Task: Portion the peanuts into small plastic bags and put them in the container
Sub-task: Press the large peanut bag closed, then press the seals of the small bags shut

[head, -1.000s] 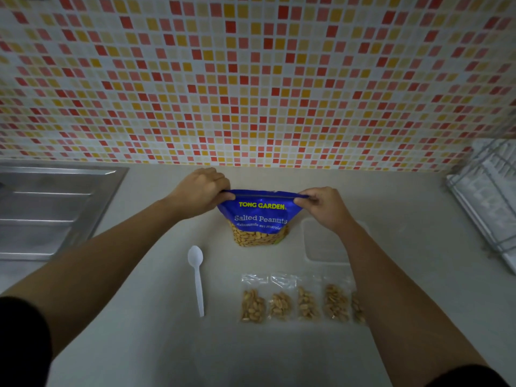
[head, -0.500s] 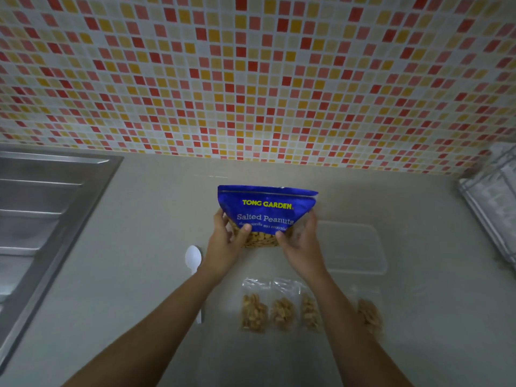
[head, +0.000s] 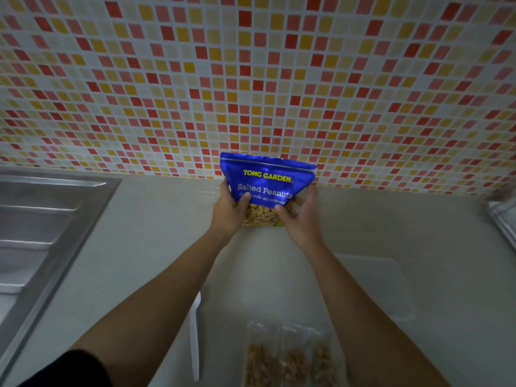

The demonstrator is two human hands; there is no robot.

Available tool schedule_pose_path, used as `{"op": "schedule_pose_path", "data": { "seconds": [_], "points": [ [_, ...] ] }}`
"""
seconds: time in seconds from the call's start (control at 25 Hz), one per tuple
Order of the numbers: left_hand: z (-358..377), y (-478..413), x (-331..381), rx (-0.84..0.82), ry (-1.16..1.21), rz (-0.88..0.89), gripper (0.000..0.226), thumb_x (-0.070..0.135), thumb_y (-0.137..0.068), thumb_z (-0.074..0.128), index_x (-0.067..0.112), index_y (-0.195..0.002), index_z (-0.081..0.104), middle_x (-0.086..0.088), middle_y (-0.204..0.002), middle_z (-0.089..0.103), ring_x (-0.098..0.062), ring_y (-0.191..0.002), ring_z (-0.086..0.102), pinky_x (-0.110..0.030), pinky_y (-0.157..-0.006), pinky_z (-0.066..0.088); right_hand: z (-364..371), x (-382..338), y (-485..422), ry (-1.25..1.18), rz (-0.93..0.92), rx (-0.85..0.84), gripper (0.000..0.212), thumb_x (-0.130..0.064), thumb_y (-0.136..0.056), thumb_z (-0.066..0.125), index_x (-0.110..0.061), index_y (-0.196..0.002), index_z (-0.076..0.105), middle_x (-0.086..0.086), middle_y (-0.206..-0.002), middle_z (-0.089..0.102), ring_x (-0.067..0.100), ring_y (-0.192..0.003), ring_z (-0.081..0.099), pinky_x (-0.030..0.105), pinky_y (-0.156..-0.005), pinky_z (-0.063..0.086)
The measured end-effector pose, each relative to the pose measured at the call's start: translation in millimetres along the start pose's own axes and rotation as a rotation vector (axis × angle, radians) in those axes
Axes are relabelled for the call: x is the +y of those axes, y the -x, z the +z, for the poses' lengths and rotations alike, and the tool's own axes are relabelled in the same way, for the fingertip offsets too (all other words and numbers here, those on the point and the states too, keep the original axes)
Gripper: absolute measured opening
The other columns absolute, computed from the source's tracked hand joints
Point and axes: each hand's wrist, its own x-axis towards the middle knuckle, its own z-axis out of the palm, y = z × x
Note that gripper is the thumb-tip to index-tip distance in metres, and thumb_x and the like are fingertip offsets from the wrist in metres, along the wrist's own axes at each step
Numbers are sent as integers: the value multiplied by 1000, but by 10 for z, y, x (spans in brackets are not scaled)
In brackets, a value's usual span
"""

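Red and yellow tiles (head: 251, 79) stand behind the grey surface (head: 156, 233). In the middle of the frame, the left hand (head: 227, 213) and right hand (head: 303, 220) hold the blue peanut bag (head: 268, 178), fingers (head: 246, 196) curled round its sides. Small filled bags (head: 287, 358) lie at the bottom.

A glossy blue stand-up pouch of salted peanuts (head: 268, 180), with yellow and white lettering and a clear lower window showing pale nuts, is upright at the far side of the grey worktop (head: 156, 247). The left hand (head: 227, 213) and right hand (head: 303, 216) grip its lower sides, thumbs on the front. Three small clear plastic bags (head: 290, 356), each part-filled with peanuts, lie side by side near the front edge, blurred. A translucent rectangular plastic container (head: 385, 289) with rounded corners lies flat to their right.
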Motion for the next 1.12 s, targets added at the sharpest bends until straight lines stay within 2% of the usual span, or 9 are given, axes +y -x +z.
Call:
{"op": "schedule_pose_path", "data": {
  "seconds": [0.24, 0.36, 0.52, 0.6, 0.68, 0.76, 0.88, 1.0, 1.12],
  "points": [
    [62, -439, -19, -5, 24, -12, 57, 29, -92, 55, 11, -139, 29, -11, -134, 53, -28, -120, 52, -36, -93, 45, 133, 96, -480, 33, -42, -16, 83, -4, -75, 73, -9, -140, 23, -19, -107, 53, 15, -103, 59, 50, -94, 48],
    [96, -486, -103, -13, 5, -35, 57, 30, -92, 55, 12, -139, 29, -11, -134, 52, -29, -121, 51, -37, -94, 46, 136, 192, -549, 69, -60, -47, 84, -8, -75, 74, -6, -141, 23, -23, -107, 49, 16, -105, 56, 45, -95, 48],
    [39, -461, -140, -17, -23, -46, 69, 32, -89, 59, 16, -144, 21, -10, -139, 48, -27, -126, 47, -40, -101, 43, 85, 247, -531, 68, -6, -99, 89, -20, -73, 73, -16, -144, 20, -15, -123, 51, 12, -116, 53, 54, -96, 47],
    [-31, -351, -130, -9, -18, -116, 79, 35, -88, 60, 14, -148, 14, -13, -146, 39, -27, -132, 42, -41, -106, 40, 54, 170, -348, 129, 11, -77, 87, -15, -76, 71, -11, -145, 19, 6, -138, 45, 21, -127, 45, 49, -104, 42],
    [-95, -120, -126, 10, -25, -185, 79, 34, -88, 59, 10, -148, 13, -13, -148, 36, -27, -131, 43, -40, -106, 39, -30, 103, -59, 253, 6, -68, 73, -7, -80, 68, -2, -141, 29, 19, -135, 47, 29, -122, 49, 29, -102, 40],
    [-182, 248, -173, -2, -93, -191, 69, 29, -90, 58, 7, -146, 23, -12, -146, 40, -26, -126, 48, -33, -103, 39, -134, 74, 347, 389, -32, -101, 53, -5, -82, 64, 2, -130, 45, 23, -121, 55, 31, -107, 58, 17, -88, 39],
    [-309, 845, -339, -101, -281, -93, 50, 22, -91, 58, 4, -136, 43, -12, -137, 52, -24, -118, 56, -23, -95, 39, -276, 118, 922, 534, -115, -246, 32, -6, -80, 58, 0, -112, 62, 21, -104, 64, 32, -95, 64, 25, -86, 42],
    [-369, 1352, -520, -267, -398, -26, 39, 17, -91, 57, 7, -128, 54, -12, -130, 56, -23, -115, 58, -15, -90, 39, -354, 135, 1333, 704, -92, -460, 27, -5, -81, 59, -5, -108, 67, 16, -105, 64, 30, -98, 62, 22, -88, 40],
    [-328, 1689, -692, -399, -451, 93, 35, 17, -89, 60, 9, -122, 60, -13, -124, 59, -25, -111, 59, -20, -95, 40, -325, 229, 1548, 814, -83, -589, 32, -17, -84, 62, -8, -115, 65, 13, -112, 60, 27, -109, 54, 24, -96, 35]
  ]
}}
